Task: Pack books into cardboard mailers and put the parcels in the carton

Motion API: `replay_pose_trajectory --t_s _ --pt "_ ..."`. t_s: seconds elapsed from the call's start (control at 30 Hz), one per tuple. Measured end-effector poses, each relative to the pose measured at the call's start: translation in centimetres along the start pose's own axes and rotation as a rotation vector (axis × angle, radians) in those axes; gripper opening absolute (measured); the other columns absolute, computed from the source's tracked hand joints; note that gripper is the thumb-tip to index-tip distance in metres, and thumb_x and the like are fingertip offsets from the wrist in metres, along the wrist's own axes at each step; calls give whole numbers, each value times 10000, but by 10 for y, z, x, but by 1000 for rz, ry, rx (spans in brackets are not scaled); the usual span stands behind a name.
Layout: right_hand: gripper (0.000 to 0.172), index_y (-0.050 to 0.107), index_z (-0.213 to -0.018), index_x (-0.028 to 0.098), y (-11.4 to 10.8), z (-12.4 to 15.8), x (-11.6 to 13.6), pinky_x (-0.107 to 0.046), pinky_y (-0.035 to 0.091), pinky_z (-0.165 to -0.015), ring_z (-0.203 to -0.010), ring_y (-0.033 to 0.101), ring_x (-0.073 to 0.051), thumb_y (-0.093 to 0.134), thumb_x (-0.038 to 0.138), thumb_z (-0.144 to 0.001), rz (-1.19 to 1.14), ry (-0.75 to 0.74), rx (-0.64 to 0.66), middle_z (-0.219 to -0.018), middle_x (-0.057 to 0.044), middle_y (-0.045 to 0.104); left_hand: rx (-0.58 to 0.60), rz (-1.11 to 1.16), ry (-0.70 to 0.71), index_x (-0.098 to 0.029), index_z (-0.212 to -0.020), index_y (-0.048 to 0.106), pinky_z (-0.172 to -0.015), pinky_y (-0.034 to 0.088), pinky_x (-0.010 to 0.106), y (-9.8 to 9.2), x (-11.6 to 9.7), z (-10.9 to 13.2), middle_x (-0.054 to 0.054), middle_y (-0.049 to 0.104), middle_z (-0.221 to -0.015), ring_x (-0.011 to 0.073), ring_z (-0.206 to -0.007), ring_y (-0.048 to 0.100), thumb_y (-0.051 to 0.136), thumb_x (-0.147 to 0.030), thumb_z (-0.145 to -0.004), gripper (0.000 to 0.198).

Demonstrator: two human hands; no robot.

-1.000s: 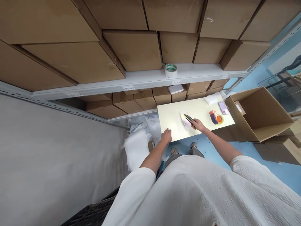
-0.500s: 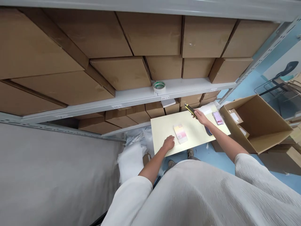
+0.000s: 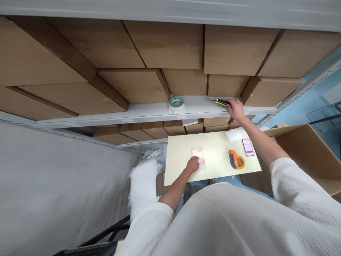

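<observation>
On the cream board (image 3: pixel 178 149) lies a small packet (image 3: pixel 201 160) in clear wrap, printed yellow and pink. My left hand (image 3: pixel 193 164) is at its near left edge, fingers bent and gripping it. My right hand (image 3: pixel 236 109) reaches over the grey shelf (image 3: pixel 198 101). In its closed fingers is a slim black-and-yellow utility knife (image 3: pixel 221 102), held just at the shelf surface and pointing left. Whether the knife touches the shelf, I cannot tell. To the knife's left stands a tape roll (image 3: pixel 177 104) with a green inner ring.
Brown cartons (image 3: pixel 173 44) fill the shelves. An orange tape dispenser (image 3: pixel 236 160), a phone (image 3: pixel 248 147) and a white sheet (image 3: pixel 234 134) rest on the board's right part. A large open carton (image 3: pixel 306 153) stands right; white packing sheets (image 3: pixel 144 185) lie left.
My right hand has moved up from the board to the shelf with the utility knife. My left hand has shifted right onto the packet. The tape dispenser has come into full view.
</observation>
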State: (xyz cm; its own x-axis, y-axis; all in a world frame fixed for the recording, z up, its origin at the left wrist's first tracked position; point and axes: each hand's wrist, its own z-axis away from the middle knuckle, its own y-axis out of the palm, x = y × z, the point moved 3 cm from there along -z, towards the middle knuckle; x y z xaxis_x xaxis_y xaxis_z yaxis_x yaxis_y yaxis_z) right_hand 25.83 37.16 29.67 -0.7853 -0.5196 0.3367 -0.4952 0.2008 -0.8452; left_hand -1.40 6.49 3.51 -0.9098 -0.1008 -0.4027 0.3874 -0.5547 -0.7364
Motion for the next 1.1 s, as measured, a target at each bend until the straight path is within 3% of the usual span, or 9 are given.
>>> replay_pose_trajectory --t_s 0.17,0.53,0.73,0.83,0.93,1.0,1.1 --pt "404 737 -1335 165 3 -6 -14 -563 374 -1079 -1207 551 -399 494 249 -1023 127 -57 23 -1184 -191 795 -2 17 -53 -218 -1393 680 -1170 487 435 4 -6 -3 132 624 -1543 311 -1430 585 519 -161 -978 448" --pt "349 831 -1160 193 4 -2 -29 -523 440 -997 -1139 587 -376 514 279 -1040 8 -82 11 -1196 -168 793 7 1 -121 -224 -1354 684 -1137 502 435 17 -9 -5 139 625 -1518 317 -1392 607 533 -170 -962 423" --pt "350 805 -1210 185 5 25 -13 -544 445 -1035 -1187 590 -376 501 238 -1045 -54 -107 9 -1328 -170 748 4 22 -115 -205 -1340 682 -1136 496 432 18 -12 -1 148 629 -1495 315 -1380 608 523 -161 -962 412" --pt "334 798 -1225 196 35 72 20 -557 456 -1078 -1211 609 -375 534 215 -1022 -208 -116 138 -1309 -167 751 -10 60 -114 -197 -1378 666 -1147 490 436 24 -10 1 152 609 -1533 314 -1394 595 515 -162 -970 436" --pt "291 816 -1150 234 89 138 59 -530 480 -1114 -1193 653 -345 569 211 -998 -449 -23 315 -1245 -134 774 -28 83 -116 -193 -1440 638 -1192 463 444 31 -6 6 153 545 -1628 323 -1453 558 515 -177 -981 475" --pt "271 817 -1094 247 131 184 80 -476 517 -1093 -1118 691 -301 582 203 -966 -590 151 436 -1206 -107 782 -41 104 -115 -190 -1466 627 -1219 446 449 36 -3 8 154 535 -1644 327 -1481 540 515 -186 -983 496" --pt "225 803 -1035 263 186 244 97 -436 544 -1069 -1078 710 -278 648 207 -882 -704 533 595 -1127 -75 793 -62 171 -109 -183 -1485 624 -1239 436 469 43 4 9 162 575 -1608 330 -1490 537 520 -191 -975 521"
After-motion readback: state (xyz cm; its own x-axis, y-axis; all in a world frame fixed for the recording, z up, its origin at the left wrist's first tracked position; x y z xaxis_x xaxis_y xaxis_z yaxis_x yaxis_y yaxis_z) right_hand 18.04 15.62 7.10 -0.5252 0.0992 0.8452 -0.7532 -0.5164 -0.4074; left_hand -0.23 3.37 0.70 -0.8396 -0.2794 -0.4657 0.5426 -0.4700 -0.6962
